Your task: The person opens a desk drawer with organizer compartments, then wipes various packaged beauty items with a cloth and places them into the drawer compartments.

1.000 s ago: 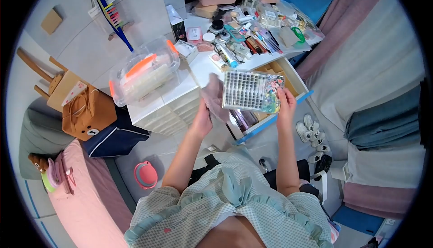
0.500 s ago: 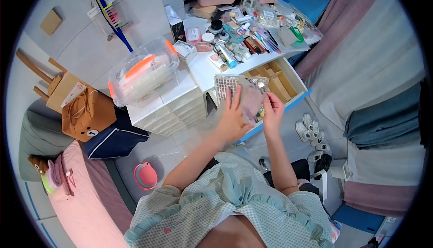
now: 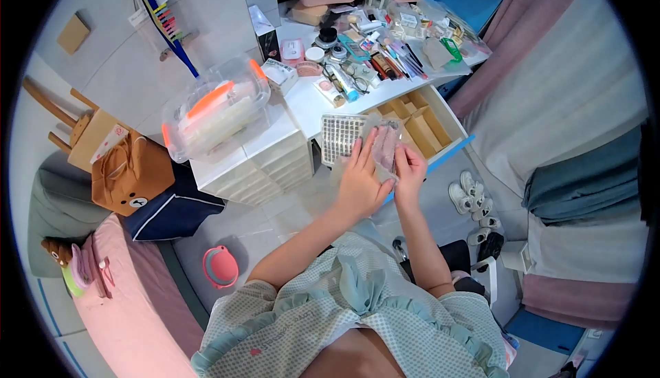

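A flat clear case (image 3: 338,138) with rows of small dark pieces is held up in front of the desk. A greyish-pink cloth (image 3: 386,141) lies over its right part. My left hand (image 3: 362,178) presses the cloth flat on the case, its fingers spread. At the case's right edge, my right hand (image 3: 410,171) grips the case with bent fingers, partly behind the cloth. The case's right end is hidden by the cloth and hands. Behind it, the open drawer (image 3: 450,145) shows cardboard dividers (image 3: 421,130).
Cosmetics, brushes and tubes crowd the white desk (image 3: 302,106). Left of it, a clear box with orange clips (image 3: 220,113) stands on a white drawer unit (image 3: 258,168). A pink basin (image 3: 221,266) and several shoes (image 3: 471,196) are on the floor.
My left hand has brought the cloth from beside the case onto its right part. The case has moved left and slightly down with my right hand, showing more of the drawer.
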`<state>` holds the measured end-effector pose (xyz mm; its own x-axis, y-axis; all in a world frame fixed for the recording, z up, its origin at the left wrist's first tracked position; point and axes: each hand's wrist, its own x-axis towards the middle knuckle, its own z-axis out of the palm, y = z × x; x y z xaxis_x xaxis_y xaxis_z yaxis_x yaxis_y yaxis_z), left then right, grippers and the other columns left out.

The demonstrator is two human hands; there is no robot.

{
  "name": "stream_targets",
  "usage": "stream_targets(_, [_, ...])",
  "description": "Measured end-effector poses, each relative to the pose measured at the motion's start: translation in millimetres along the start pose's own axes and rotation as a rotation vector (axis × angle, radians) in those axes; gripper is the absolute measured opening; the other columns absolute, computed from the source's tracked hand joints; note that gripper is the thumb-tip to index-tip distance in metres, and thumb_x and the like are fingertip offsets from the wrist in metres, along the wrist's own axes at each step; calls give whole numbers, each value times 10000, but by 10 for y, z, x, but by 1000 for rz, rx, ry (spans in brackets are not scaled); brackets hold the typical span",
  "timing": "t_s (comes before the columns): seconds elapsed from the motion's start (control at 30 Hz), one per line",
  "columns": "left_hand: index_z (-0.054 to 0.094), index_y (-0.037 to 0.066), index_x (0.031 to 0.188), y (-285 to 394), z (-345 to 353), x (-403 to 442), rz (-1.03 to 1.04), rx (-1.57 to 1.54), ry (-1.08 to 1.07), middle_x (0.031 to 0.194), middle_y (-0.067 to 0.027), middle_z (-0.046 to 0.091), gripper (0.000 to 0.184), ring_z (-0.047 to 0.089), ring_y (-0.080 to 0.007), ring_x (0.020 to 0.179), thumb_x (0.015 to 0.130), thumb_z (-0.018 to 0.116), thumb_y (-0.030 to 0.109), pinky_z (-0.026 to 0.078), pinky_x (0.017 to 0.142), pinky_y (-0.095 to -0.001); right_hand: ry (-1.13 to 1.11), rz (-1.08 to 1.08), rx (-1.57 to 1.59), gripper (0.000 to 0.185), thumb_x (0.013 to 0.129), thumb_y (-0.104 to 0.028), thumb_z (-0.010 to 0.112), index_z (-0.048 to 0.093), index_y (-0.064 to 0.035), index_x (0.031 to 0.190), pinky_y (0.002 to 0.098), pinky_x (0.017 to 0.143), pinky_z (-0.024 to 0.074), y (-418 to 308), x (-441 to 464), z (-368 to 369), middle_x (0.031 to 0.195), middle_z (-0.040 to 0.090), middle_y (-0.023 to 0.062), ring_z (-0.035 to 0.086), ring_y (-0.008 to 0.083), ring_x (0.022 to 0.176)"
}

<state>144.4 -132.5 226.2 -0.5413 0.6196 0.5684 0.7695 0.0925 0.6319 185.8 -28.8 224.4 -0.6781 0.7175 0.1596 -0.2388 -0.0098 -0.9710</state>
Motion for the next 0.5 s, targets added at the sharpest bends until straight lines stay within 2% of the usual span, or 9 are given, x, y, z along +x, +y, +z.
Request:
stream_targets(0.1, [431,-81,1198,-132,47,-58,-114,127,-5,1345,-235,291,593,212,-376,1283,730,566,256,171,1042,-490,-28,-3,-134,146,831,-79,581,620,61,817,179,577,382,84,-9,-63,717,579,-3,479,37,641])
stream_targets(0.17, [452,-87,1176,-227,-4,25,-124,224,72,1340,-245,290,533,212,-389,1277,760,539,235,166,1044,-491,-26,-46,-183,137,824,-68,587,619,62,796,179,573,383,40,-42,2,707,577,1,480,39,638])
stream_targets(0.3, [461,-110,1146,-276,-8,83,-113,295,60,1337,-266,275,442,205,-400,1274,814,472,182,144,1052,-486,-14,-34,-105,132,820,-59,591,610,67,785,184,566,385,62,-49,24,693,574,8,481,42,632])
stream_targets(0.4, [430,-138,1148,-324,67,63,-150,224,52,1331,-275,277,424,194,-381,1285,844,425,157,122,1059,-478,12,-21,-40,134,823,-57,584,603,67,775,185,580,390,75,-14,-24,696,575,11,490,48,641])
stream_targets(0.5, [408,-147,1153,-388,170,90,-257,113,182,1323,-278,292,424,176,-358,1298,859,400,159,99,1068,-468,39,1,13,130,825,-48,576,594,66,766,185,592,388,66,22,-82,701,568,10,488,51,649])
